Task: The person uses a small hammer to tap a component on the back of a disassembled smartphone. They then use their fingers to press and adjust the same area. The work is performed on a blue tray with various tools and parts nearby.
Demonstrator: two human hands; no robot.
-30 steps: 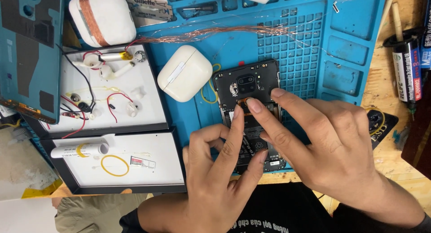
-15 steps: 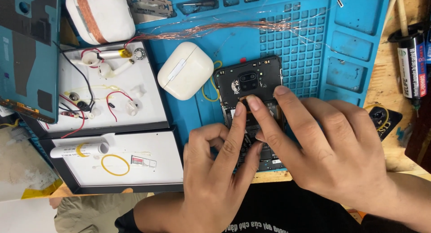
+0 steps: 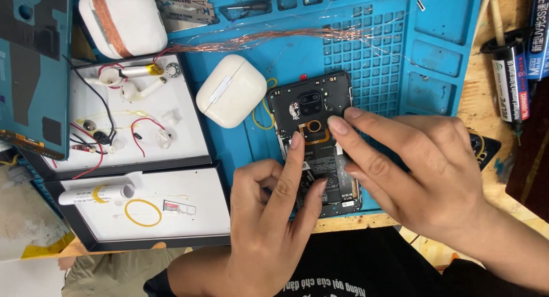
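Opened phone [image 3: 311, 111] on blue mat [image 3: 446, 22], under spread fingers [image 3: 297, 145] of both hands, pressing, unclamped

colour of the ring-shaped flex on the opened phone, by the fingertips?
Orange-gold ring flex on the black opened phone, between left hand and right hand; head view.

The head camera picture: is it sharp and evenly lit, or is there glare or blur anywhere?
Head view: light is even and soft, with only faint shadows under the left hand and right hand; the opened phone and blue mat look sharp; the white earbud case is bright but not blown out; no obvious motion blur.
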